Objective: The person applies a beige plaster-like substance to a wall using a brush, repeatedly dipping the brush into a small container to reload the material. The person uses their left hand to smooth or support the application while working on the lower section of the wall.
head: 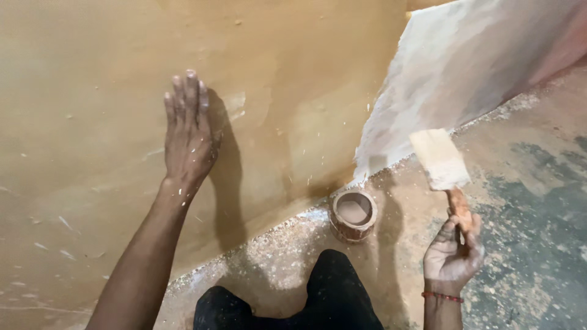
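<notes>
A person crouches on a speckled concrete floor (538,256), one dark-clad knee (333,287) nearest the camera at the bottom of the view. Just right of it, the right hand (452,253), a red thread (441,297) at its wrist, is closed around the reddish handle of a broad flat brush (439,159), whose pale, paste-laden bristles point up and away, near the foot of the wall. The brush looks light and stiff in the handle but soft and wet at the head, likely to drip; the sound hold appears to be low on the handle, where the fingers already wrap it, well clear of the bristles. A little farther, left of the brush, one small round pot (353,214) stands upright on the floor just beside the wall's base, with greyish paste inside; it looks light, easily tipped and slick at the rim, best gripped round its side. Farther left, the left hand (188,131) lies flat against the ochre wall (92,91), fingers straight and close together, holding nothing. At far right a whitish coated patch (465,67) covers the wall. Count: two hands, one brush, one pot, one patch.
</notes>
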